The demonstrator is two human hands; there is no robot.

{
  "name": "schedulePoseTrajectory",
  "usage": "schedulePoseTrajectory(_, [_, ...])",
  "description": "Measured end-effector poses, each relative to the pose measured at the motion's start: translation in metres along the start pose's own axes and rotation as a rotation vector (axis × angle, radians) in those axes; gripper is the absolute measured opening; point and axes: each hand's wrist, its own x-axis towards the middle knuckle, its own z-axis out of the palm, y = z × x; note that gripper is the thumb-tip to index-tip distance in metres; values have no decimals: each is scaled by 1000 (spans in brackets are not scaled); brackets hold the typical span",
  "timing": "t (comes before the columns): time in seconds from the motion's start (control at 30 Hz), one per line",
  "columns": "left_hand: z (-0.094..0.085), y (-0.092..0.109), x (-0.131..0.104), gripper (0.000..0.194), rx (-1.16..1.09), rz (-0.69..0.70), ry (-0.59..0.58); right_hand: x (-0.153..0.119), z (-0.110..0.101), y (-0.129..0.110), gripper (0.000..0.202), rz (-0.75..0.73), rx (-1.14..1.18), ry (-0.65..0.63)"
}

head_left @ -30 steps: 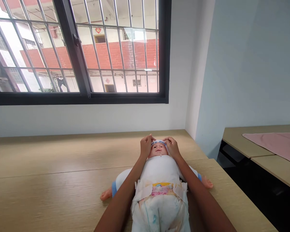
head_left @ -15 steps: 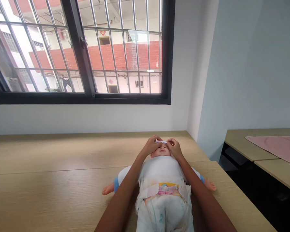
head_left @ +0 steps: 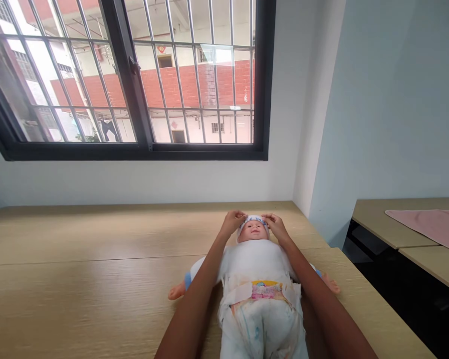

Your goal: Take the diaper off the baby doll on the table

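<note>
baby doll on its back at lower centre of the wooden surface, left hand and right hand each pinching the headband — one grip per side, pink cloth at far right

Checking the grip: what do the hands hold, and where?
Both hands, left hand and right hand, pinch the hat by its rim.

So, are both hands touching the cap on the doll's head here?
Touching. The head view shows the left hand and right hand with fingertips on either edge of the cap on the doll; no gap shows.
</note>
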Motion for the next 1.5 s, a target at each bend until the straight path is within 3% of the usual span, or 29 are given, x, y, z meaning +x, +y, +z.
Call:
schedulePoseTrajectory(0.1, [-13, 15, -2, 19, 13, 15, 135, 2, -11, -37, 34, -32, -23, 84])
schedulePoseTrajectory(0.17, [-25, 31, -9, 21, 10, 68, 157, -3, -21, -72, 38, -97, -28, 105])
schedulePoseTrajectory(0.23, [-38, 46, -22, 22, 22, 139, 87, -16, -32, -102, 34, -210, -89, 43])
schedulePoseTrajectory(0.3, [-50, 55, -42, 22, 66, 190, -33, -35, -42, -119, 31, -222, -164, -64])
schedulePoseTrajectory(0.43, [-70, 55, -101, 28, 197, 127, -232, -88, -67, -109, 34, -65, -429, -346])
schedulePoseTrajectory(0.57, [-84, 46, -160, 51, 250, -89, -523, -139, -93, -87, 42, 137, -655, -541])
schedulePoseTrajectory(0.63, [-86, 45, -179, 50, 236, -98, -471, -157, -101, -85, 42, 132, -709, -524])
schedulePoseTrajectory(0.7, [-83, 49, -191, 45, 216, -53, -338, -171, -101, -89, 38, 86, -718, -475])
schedulePoseTrajectory(0.77, [-77, 57, -195, 42, 195, -13, -279, -181, -95, -95, 35, 44, -685, -448])
schedulePoseTrajectory(0.97, [-56, 81, -196, 45, 196, 25, -368, -192, -70, -112, 36, -4, -655, -466])
schedulePoseTrajectory(1.13, [-52, 85, -193, 40, 342, 127, -363, -190, -73, -111, 30, 16, -643, -460])
schedulePoseTrajectory(1.3, [-29, 94, -200, 19, 366, 603, -249, -181, -81, -106, 23, 277, -395, -519])
schedulePoseTrajectory(1.4, [-6, 90, -212, 31, 435, 802, -277, -175, -86, -108, 24, 428, -221, -558])
schedulePoseTrajectory(1.5, [14, 77, -222, 45, 621, 915, -173, -170, -92, -110, 28, 503, -101, -568])
